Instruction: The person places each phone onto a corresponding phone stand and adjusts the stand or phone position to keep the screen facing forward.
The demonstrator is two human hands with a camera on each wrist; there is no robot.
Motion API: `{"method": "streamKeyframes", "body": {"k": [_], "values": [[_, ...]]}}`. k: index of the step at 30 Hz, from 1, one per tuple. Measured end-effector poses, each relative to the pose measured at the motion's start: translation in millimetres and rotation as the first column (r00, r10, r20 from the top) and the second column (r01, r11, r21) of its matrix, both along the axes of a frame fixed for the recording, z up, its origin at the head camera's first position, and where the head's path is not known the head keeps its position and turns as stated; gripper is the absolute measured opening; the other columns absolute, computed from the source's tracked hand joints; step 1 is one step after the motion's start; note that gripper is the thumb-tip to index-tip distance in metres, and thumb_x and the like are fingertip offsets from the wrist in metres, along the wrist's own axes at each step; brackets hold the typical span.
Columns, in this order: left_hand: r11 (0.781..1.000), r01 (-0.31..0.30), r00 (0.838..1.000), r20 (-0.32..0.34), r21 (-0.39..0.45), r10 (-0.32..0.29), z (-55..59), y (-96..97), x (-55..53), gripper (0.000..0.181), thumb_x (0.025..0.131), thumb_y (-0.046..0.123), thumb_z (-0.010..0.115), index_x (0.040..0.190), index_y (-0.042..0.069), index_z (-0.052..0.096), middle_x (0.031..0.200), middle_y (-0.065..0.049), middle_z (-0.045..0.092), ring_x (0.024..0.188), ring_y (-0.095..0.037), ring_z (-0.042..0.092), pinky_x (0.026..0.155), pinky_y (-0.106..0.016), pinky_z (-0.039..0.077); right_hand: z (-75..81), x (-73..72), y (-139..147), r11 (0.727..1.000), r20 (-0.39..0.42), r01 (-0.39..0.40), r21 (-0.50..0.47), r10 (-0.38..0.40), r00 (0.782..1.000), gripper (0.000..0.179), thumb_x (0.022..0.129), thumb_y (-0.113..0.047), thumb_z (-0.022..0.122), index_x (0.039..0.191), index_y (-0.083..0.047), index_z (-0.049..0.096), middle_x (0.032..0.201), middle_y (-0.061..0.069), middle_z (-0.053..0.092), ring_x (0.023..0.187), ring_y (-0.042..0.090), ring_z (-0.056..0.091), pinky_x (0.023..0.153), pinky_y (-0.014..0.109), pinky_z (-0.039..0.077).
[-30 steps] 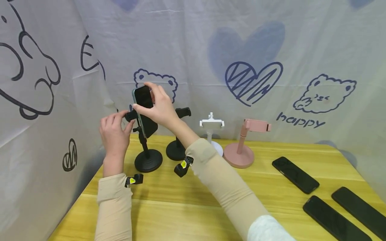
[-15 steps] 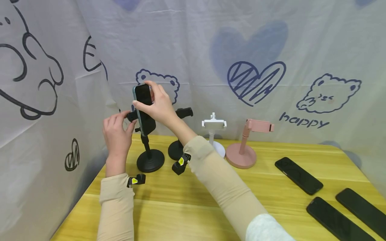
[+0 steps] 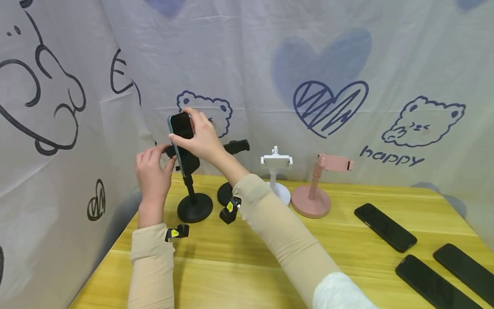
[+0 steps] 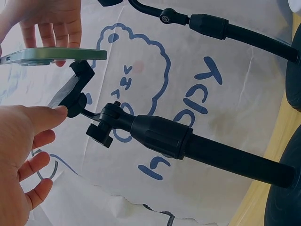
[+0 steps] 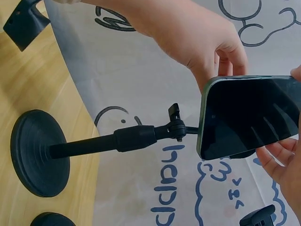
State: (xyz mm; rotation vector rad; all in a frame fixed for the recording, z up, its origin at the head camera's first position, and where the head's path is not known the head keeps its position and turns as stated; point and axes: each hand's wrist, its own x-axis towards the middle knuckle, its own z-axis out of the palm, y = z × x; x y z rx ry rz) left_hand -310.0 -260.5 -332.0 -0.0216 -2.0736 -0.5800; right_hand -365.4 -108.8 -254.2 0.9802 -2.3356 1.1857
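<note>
My right hand (image 3: 204, 139) grips a smartphone (image 3: 186, 159) with a pale green edge and dark screen, thumb and fingers on its opposite long sides. The phone stands upright, slightly tilted, in front of a black phone stand (image 3: 194, 208). In the left wrist view the phone (image 4: 61, 54) appears edge-on, its back right at one arm of the stand's clamp (image 4: 70, 96). My left hand (image 3: 153, 171) pinches this clamp, thumb (image 4: 49, 115) on its side. In the right wrist view the phone (image 5: 249, 117) hides most of the clamp.
A second black stand (image 3: 237, 146), a white stand (image 3: 276, 162) and a pink stand (image 3: 311, 201) line the table's back. Three dark phones lie at the right, one phone (image 3: 385, 226) farther back. A printed cloth (image 3: 254, 64) hangs behind and at the left.
The phone has come a little closer to the clamp and its top has dipped slightly. Both hands keep their hold. The whole head view has drifted slightly, so everything appears farther right.
</note>
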Motion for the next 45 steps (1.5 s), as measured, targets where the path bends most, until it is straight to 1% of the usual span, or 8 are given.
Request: {"method": "streamKeyframes", "body": {"k": [7, 12, 15, 18, 23, 26, 35, 45], "values": [[1.0, 0.016, 1.0, -0.005, 0.018, -0.016, -1.7, 1.9, -1.4, 0.032, 0.089, 0.018, 0.071, 0.118, 0.004, 0.067, 0.114, -0.019, 0.067, 0.107, -0.039, 0.051, 0.096, -0.052, 0.04, -2.8, -2.7, -1, 1.0, 0.006, 0.006, 0.01, -0.006, 1.0, 0.076, 0.087, -0.042, 0.067, 0.15, -0.015, 0.033, 0.135, 0.008, 0.048, 0.103, 0.017, 0.052, 0.083, 0.03, 0.048], [0.999, 0.027, 1.0, -0.003, 0.021, -0.027, -2.7, 2.4, -2.6, 0.031, 0.09, 0.015, 0.07, 0.118, 0.004, 0.066, 0.114, -0.02, 0.066, 0.107, -0.039, 0.051, 0.097, -0.051, 0.039, -6.9, -4.4, -4, 1.0, 0.022, 0.013, 0.007, -0.013, 1.0, 0.077, 0.086, -0.044, 0.067, 0.15, -0.017, 0.033, 0.132, 0.009, 0.049, 0.105, 0.018, 0.052, 0.084, 0.03, 0.049], [0.999, 0.024, 1.0, -0.005, 0.026, -0.023, -3.3, 0.7, -2.4, 0.031, 0.089, 0.013, 0.07, 0.119, 0.004, 0.066, 0.113, -0.02, 0.066, 0.107, -0.039, 0.051, 0.097, -0.051, 0.039, -9.8, -5.1, -7, 1.0, 0.02, 0.006, 0.016, -0.007, 1.0, 0.078, 0.087, -0.045, 0.067, 0.15, -0.017, 0.032, 0.141, 0.008, 0.044, 0.111, 0.018, 0.053, 0.091, 0.03, 0.05], [0.999, 0.023, 1.0, -0.01, 0.023, -0.023, -3.4, -1.1, -1.3, 0.031, 0.089, 0.012, 0.07, 0.119, 0.003, 0.066, 0.113, -0.02, 0.066, 0.107, -0.04, 0.051, 0.097, -0.052, 0.039, -12.4, -5.9, -11, 0.999, 0.004, 0.019, 0.04, -0.019, 1.0, 0.078, 0.086, -0.045, 0.067, 0.15, -0.019, 0.031, 0.145, 0.007, 0.043, 0.114, 0.019, 0.053, 0.093, 0.034, 0.051], [0.999, 0.033, 0.999, -0.032, 0.013, -0.033, -2.7, -2.5, -0.6, 0.032, 0.088, 0.01, 0.07, 0.119, 0.001, 0.066, 0.112, -0.021, 0.066, 0.107, -0.041, 0.051, 0.097, -0.052, 0.039, -13.5, -7.2, -14, 0.99, -0.027, 0.082, 0.111, -0.079, 0.996, 0.078, 0.086, -0.051, 0.065, 0.151, -0.021, 0.032, 0.15, 0.006, 0.041, 0.132, 0.024, 0.046, 0.103, 0.042, 0.046], [0.999, 0.04, 0.998, -0.044, 0.011, -0.039, -2.5, -2.3, -0.9, 0.032, 0.088, 0.009, 0.07, 0.12, 0.002, 0.067, 0.112, -0.021, 0.067, 0.107, -0.041, 0.051, 0.097, -0.052, 0.039, -12.5, -7.3, -14, 0.987, -0.028, 0.096, 0.13, -0.094, 0.995, 0.079, 0.086, -0.053, 0.065, 0.151, -0.023, 0.032, 0.152, 0.006, 0.039, 0.139, 0.028, 0.04, 0.108, 0.046, 0.042], [0.999, 0.044, 0.997, -0.057, -0.011, -0.044, -4.1, -2.4, -2.9, 0.033, 0.088, 0.009, 0.07, 0.12, 0.001, 0.066, 0.112, -0.021, 0.067, 0.106, -0.041, 0.052, 0.098, -0.051, 0.039, -12.2, -6.8, -16, 0.981, -0.033, 0.114, 0.158, -0.11, 0.993, 0.08, 0.085, -0.053, 0.065, 0.151, -0.023, 0.031, 0.15, 0.008, 0.04, 0.135, 0.028, 0.044, 0.103, 0.045, 0.047], [0.999, 0.043, 0.997, -0.062, -0.011, -0.044, -5.7, -3.6, -3.9, 0.033, 0.089, 0.007, 0.069, 0.121, 0.0, 0.066, 0.112, -0.021, 0.068, 0.106, -0.041, 0.052, 0.096, -0.051, 0.041, -12.1, -4.5, -23, 0.97, -0.027, 0.174, 0.167, -0.172, 0.985, 0.082, 0.085, -0.054, 0.065, 0.151, -0.02, 0.03, 0.145, 0.01, 0.042, 0.127, 0.026, 0.05, 0.096, 0.041, 0.052]]}}
